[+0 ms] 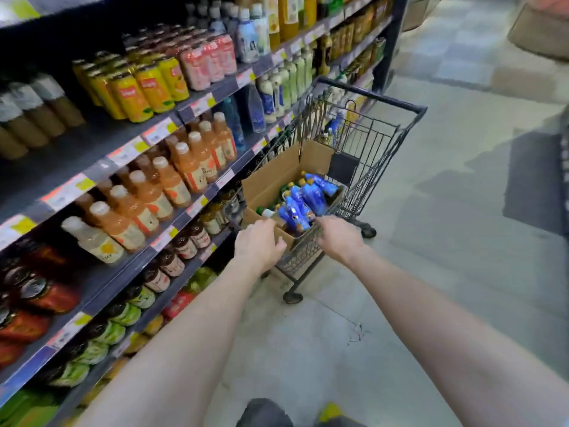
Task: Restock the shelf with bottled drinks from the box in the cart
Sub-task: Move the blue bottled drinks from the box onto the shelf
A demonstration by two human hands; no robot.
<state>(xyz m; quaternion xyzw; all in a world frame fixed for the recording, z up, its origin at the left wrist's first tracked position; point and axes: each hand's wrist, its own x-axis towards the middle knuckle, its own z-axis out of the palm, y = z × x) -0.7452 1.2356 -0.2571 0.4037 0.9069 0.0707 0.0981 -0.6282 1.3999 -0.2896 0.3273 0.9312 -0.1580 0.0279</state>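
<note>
A tall dark shelf point(101, 149) fills the left side, running away into the aisle with price tags along each board. Its rows hold brown bottles at the far left, yellow cans point(144, 87), pink cans, orange juice bottles point(172, 177) with white caps, and dark jars and green-labelled bottles lower down. Near the shelf's far end stand pale green and blue bottles.

The left hand point(260, 245) reaches forward with its fingers curled loosely over the near edge of the cardboard box point(274, 183); it seems to rest on the flap, though the picture is blurred and a firm grip cannot be told. The box sits open inside a dark wire cart point(369, 143), which stands just beside the shelf on small black wheels. Inside the box lie the bottled drinks point(304, 201), blue-wrapped with yellow caps, piled on their sides toward the right half, with a few green-capped ones beside them.

The right hand point(338, 238) is at the near rim of the cart, beside the blue bottles, fingers bent forward and hidden from view, so whether it holds a bottle or the rim cannot be told.

The floor point(446, 241) is pale grey, smooth concrete with faint cracks, and a dark mat point(532, 180) lies at the right edge.
</note>
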